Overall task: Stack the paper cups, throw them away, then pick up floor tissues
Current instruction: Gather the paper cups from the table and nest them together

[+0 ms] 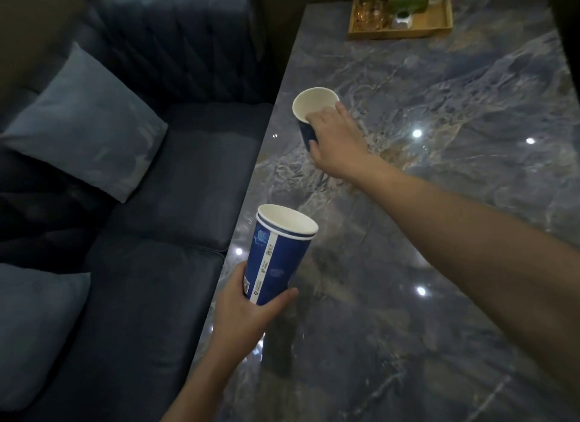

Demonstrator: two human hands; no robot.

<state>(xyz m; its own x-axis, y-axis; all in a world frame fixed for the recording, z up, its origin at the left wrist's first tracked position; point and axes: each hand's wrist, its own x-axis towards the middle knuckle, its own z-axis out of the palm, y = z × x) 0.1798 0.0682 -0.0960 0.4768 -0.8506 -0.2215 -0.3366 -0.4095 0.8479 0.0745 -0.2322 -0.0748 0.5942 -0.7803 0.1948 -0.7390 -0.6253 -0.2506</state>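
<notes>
Standing near the left edge of the marble table (439, 201), a single paper cup (309, 113) (blue outside, white inside) was observed mouth up, tilted slightly toward the sofa. The right hand (337, 139) was closed around its side, fingers curled over the near wall and rim with the thumb lower on the blue body; whether the base was touching the tabletop could not be determined. Nearer the camera, a stack of paper cups (276, 255) was noted, two rims visible one inside the other, leaning to the right above the table's left edge. The left hand (248, 308) gripped this stack at its lower end, thumb on the left side and fingers wrapped beneath. The two cup items were well apart. Beside the table lay a dark blue sofa (163, 233) bearing two cushions (84, 126). A wooden tray (401, 29) holding glassware sat at the far end.
</notes>
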